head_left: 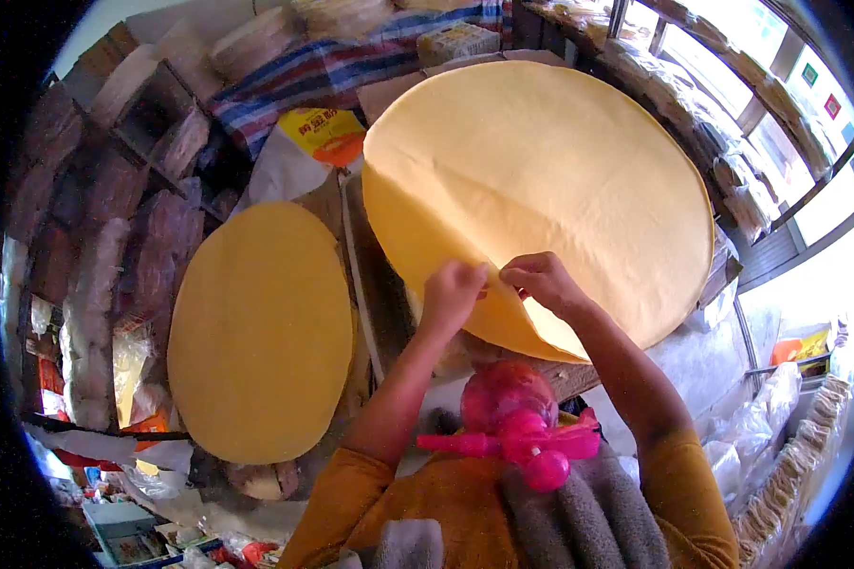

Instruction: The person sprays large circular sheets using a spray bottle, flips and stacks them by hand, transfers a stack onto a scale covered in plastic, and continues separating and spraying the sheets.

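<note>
A large round stack of thin yellow pancake-like sheets lies in front of me. Its near left part is lifted and folded up, with a dark gap under the raised edge. My left hand pinches the near edge of the top sheet. Close beside it, my right hand grips the same edge between thumb and fingers. To the left rests a second, smaller-looking yellow round, flat and smooth. Just below my hands, near my chest, is a bright pink plastic bottle that looks like a sprayer.
Racks with folded, plastic-wrapped bundles line the left side. More bundles fill shelves by the window at right. Behind the stack are a striped cloth and a white and yellow printed bag. Clear plastic bags lie at lower right.
</note>
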A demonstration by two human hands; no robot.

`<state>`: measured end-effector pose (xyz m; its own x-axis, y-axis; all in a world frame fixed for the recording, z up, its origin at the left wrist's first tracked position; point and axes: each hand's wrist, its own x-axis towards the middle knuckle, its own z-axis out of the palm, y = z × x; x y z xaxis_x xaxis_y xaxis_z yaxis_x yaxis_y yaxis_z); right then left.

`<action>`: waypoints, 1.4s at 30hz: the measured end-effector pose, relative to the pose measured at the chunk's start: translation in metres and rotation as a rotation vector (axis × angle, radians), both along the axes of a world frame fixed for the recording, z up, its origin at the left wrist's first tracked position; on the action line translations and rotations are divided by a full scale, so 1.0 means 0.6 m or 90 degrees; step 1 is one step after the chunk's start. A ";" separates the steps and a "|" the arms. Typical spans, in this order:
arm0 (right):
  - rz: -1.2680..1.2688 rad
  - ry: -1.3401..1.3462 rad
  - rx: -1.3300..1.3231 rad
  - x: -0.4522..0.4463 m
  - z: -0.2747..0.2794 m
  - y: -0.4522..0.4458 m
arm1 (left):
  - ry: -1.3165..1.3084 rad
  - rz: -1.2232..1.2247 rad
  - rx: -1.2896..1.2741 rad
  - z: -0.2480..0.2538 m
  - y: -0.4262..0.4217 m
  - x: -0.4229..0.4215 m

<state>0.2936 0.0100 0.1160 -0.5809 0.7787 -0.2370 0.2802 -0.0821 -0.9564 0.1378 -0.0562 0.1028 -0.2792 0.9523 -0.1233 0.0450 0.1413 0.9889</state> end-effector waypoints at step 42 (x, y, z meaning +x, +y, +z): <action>-0.120 -0.444 0.973 0.034 0.303 0.158 | 0.786 -0.250 0.250 -0.104 0.018 0.051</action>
<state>0.3141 0.1047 0.2976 -0.5774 0.5623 0.5920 0.7477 0.6554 0.1068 0.1682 -0.0452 0.0402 0.2872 0.9084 0.3039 0.8975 -0.3661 0.2460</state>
